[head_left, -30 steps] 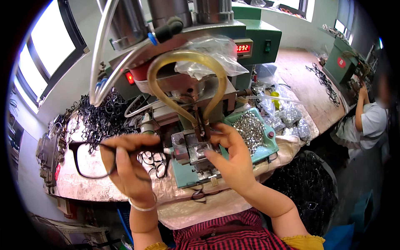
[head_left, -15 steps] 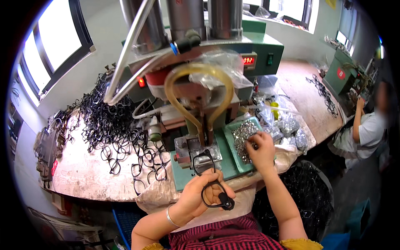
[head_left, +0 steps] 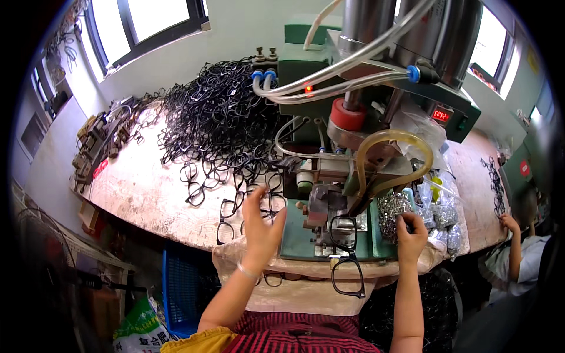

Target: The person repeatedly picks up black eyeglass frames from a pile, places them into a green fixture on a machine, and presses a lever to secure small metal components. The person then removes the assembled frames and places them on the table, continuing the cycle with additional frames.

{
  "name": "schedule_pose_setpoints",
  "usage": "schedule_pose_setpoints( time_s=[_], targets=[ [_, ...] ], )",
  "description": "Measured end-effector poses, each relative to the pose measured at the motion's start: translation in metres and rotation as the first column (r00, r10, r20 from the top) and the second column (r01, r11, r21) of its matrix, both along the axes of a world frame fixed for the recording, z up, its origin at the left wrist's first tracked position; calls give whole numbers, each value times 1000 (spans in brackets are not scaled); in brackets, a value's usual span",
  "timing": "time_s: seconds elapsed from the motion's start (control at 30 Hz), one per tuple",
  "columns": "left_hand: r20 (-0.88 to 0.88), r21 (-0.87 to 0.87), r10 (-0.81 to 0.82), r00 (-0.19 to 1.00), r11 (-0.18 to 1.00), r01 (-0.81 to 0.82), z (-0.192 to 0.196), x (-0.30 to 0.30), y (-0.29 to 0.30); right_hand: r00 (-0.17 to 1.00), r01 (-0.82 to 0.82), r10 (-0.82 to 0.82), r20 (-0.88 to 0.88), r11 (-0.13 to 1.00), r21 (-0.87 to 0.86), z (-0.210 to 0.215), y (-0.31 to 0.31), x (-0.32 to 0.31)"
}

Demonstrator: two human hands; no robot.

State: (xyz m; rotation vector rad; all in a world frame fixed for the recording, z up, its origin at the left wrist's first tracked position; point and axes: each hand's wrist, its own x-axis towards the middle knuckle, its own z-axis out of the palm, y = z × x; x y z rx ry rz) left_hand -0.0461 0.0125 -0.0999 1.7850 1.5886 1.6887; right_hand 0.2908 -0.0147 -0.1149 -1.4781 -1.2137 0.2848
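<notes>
My left hand (head_left: 263,229) is open, fingers spread and nothing in them, beside loose black eyeglass frames (head_left: 227,213) on the table. One eyeglass frame (head_left: 349,294) rests in the metal fixture (head_left: 322,213) of a press, its lower rim hanging out past the front of the green base. To the right, my right hand (head_left: 413,236) is closed in a pinch at the edge of a green tray (head_left: 375,238). Small silvery metal parts (head_left: 391,209) fill that tray. Whatever lies between those fingertips is too small to make out.
A large heap of black eyeglass frames (head_left: 218,112) lies at the back left. Above the fixture hang a yellowish hose loop (head_left: 428,154) and a red press collar (head_left: 347,115). Bagged metal parts (head_left: 445,216) are right of the tray. A blue crate (head_left: 179,294) stands below the table.
My left hand has let go of the eyeglass frame and moved left; the frame now sits in the fixture unheld. My right hand stays by the tray. The view has swung left.
</notes>
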Motion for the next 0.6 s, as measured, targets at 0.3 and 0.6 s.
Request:
schedule_pose_setpoints(
  time_s=[0.3,0.6],
  targets=[
    [-117,374,384,916,871,-318,80,-55,75,968,-74,79,-237,997,31,8,10,-22],
    [-585,-336,-198,786,942,-13,-44,-162,-25,983,110,-116,-144,993,-48,0,-45,-10]
  ],
)
